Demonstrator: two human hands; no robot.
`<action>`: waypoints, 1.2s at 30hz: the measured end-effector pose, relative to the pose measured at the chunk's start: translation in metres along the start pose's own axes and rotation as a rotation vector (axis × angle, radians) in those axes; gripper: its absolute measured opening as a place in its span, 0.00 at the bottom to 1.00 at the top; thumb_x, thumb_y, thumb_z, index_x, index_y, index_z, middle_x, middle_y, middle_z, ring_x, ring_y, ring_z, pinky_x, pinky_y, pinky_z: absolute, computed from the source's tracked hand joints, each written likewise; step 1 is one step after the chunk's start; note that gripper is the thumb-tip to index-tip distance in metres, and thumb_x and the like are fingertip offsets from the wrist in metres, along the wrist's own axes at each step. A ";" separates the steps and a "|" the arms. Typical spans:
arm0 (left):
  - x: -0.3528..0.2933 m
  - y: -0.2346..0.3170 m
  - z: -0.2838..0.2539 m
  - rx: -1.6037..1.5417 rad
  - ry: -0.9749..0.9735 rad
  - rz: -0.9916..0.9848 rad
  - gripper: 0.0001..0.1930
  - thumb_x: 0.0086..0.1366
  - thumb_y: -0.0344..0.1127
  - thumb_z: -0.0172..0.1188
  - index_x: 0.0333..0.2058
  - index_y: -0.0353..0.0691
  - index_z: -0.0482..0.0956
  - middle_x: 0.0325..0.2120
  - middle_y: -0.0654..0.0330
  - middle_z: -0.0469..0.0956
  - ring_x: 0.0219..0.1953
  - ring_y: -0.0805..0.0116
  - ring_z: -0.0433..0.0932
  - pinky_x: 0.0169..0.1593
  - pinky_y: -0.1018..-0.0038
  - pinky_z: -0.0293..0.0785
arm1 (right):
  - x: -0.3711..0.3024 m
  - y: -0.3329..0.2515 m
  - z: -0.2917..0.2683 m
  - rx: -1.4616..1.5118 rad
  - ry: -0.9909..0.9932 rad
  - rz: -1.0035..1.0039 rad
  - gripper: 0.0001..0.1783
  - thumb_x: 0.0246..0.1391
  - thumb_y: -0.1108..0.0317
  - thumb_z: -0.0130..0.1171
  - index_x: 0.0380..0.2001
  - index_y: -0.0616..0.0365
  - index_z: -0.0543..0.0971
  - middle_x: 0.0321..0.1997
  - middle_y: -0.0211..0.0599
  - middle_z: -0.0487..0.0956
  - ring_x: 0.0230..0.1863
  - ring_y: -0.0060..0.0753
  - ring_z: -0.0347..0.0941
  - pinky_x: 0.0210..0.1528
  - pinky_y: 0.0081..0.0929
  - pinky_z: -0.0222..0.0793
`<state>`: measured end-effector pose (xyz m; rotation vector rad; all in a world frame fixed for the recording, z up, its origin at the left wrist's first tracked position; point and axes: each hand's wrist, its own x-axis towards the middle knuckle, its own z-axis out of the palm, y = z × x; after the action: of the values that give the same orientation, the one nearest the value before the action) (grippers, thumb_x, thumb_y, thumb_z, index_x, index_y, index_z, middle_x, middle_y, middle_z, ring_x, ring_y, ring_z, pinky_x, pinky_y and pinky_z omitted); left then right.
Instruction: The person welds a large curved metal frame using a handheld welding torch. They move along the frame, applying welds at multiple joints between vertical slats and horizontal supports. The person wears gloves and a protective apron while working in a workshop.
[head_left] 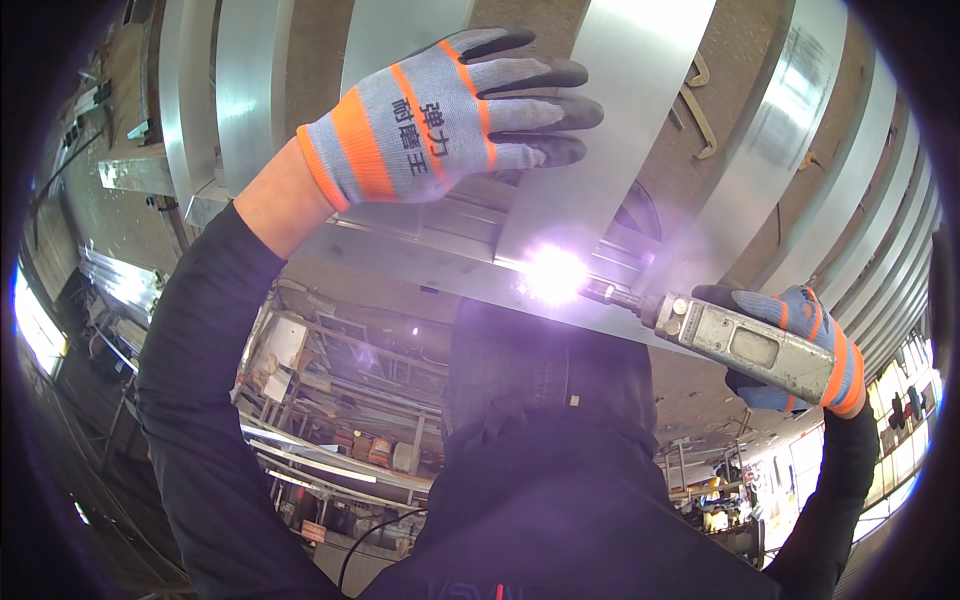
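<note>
My left hand [460, 115], in a grey glove with orange bands and dark fingertips, is stretched out over a wide silvery metal slat [610, 110], its fingers apart and holding nothing. It cannot be made out whether the fingertips touch the slat. Wrapped round a boxy, scuffed grey welding torch [755, 345], my right hand [808, 315] wears a matching glove. The torch's nozzle points left at the joint between the slat's near end and a long metal rail [400, 255]. A dazzling white-violet glare there hides the tip and the weld spot.
Several parallel metal slats [790, 110] run away from me on both sides. Hook-shaped metal clamps [697, 120] lie in a gap between them. Racks with metal bars [340, 450] and clutter stand below at left. A black cable [365, 535] curves near my body.
</note>
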<state>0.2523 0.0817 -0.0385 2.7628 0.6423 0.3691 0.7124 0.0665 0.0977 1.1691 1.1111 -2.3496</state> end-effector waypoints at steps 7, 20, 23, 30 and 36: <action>0.002 0.000 0.001 0.026 0.007 0.019 0.27 0.76 0.38 0.64 0.71 0.66 0.87 0.77 0.71 0.81 0.83 0.56 0.77 0.86 0.46 0.73 | -0.009 -0.004 0.001 0.342 0.127 0.316 0.40 0.66 0.74 0.74 0.80 0.63 0.79 0.31 0.24 0.85 0.24 0.17 0.79 0.26 0.24 0.70; 0.010 0.004 -0.004 0.013 -0.064 0.008 0.28 0.74 0.36 0.65 0.70 0.63 0.89 0.80 0.71 0.80 0.84 0.55 0.76 0.87 0.46 0.71 | -0.015 -0.002 -0.004 0.105 0.160 0.302 0.43 0.57 0.76 0.75 0.79 0.61 0.81 0.29 0.23 0.85 0.23 0.15 0.80 0.28 0.23 0.73; 0.009 0.005 -0.003 -0.011 -0.068 -0.004 0.30 0.71 0.33 0.67 0.70 0.63 0.89 0.81 0.71 0.79 0.84 0.55 0.75 0.88 0.45 0.70 | -0.016 -0.001 0.000 0.106 0.142 0.228 0.43 0.58 0.76 0.76 0.78 0.62 0.81 0.30 0.24 0.85 0.23 0.16 0.80 0.28 0.23 0.74; 0.008 0.000 -0.005 0.021 -0.155 0.026 0.35 0.61 0.24 0.65 0.67 0.60 0.91 0.78 0.64 0.84 0.83 0.50 0.77 0.88 0.41 0.71 | -0.043 0.018 -0.008 -0.526 0.147 -0.248 0.39 0.54 0.73 0.81 0.71 0.64 0.85 0.33 0.36 0.91 0.29 0.37 0.90 0.37 0.33 0.84; 0.047 0.019 -0.016 -0.058 -0.015 0.041 0.35 0.51 0.41 0.73 0.63 0.55 0.91 0.69 0.62 0.86 0.79 0.50 0.79 0.86 0.41 0.72 | -0.105 0.076 0.008 -0.825 0.643 -0.219 0.24 0.58 0.72 0.74 0.59 0.59 0.89 0.32 0.32 0.89 0.29 0.36 0.86 0.36 0.38 0.83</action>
<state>0.2955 0.0899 -0.0089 2.7246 0.5624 0.3695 0.8158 0.0027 0.1432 1.5001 2.2100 -1.3186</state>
